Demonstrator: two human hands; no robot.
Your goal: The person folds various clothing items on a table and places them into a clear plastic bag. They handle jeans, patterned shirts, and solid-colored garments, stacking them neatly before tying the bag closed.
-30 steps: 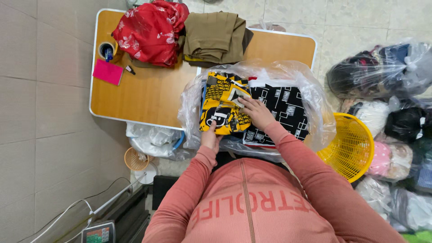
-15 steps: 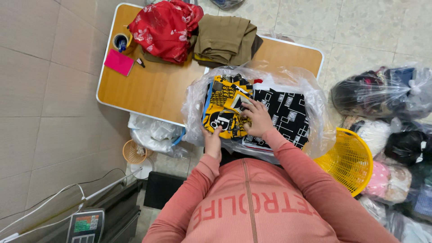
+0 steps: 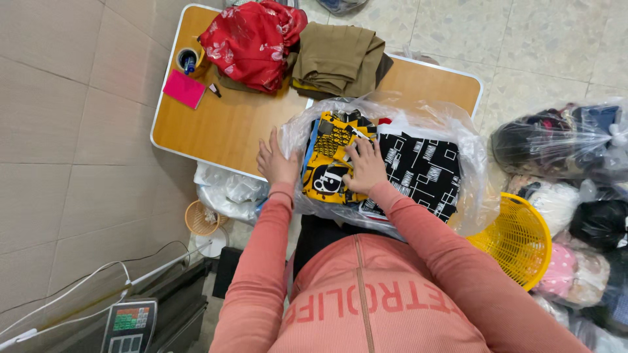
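A folded yellow and black patterned cloth point(image 3: 330, 157) lies inside a big clear plastic bag point(image 3: 451, 124) on the wooden table point(image 3: 229, 127). Beside it in the bag is a black cloth with white squares point(image 3: 425, 171). My right hand point(image 3: 364, 167) presses flat on the yellow cloth, fingers spread. At the bag's left side, my left hand point(image 3: 275, 160) rests against the plastic with fingers apart. Neither hand grips anything that I can see.
A red flowered garment point(image 3: 252, 39) and folded olive-brown cloth point(image 3: 340, 59) lie at the table's far side, with a pink notepad point(image 3: 184, 89) and a cup of pens point(image 3: 188, 60). A yellow basket point(image 3: 517, 238) and several full bags stand right; a scale point(image 3: 127, 323) lower left.
My left hand has come out from under the yellow cloth to the bag's left outer side. The right hand stays pressed on the cloth. The view has drifted slightly.
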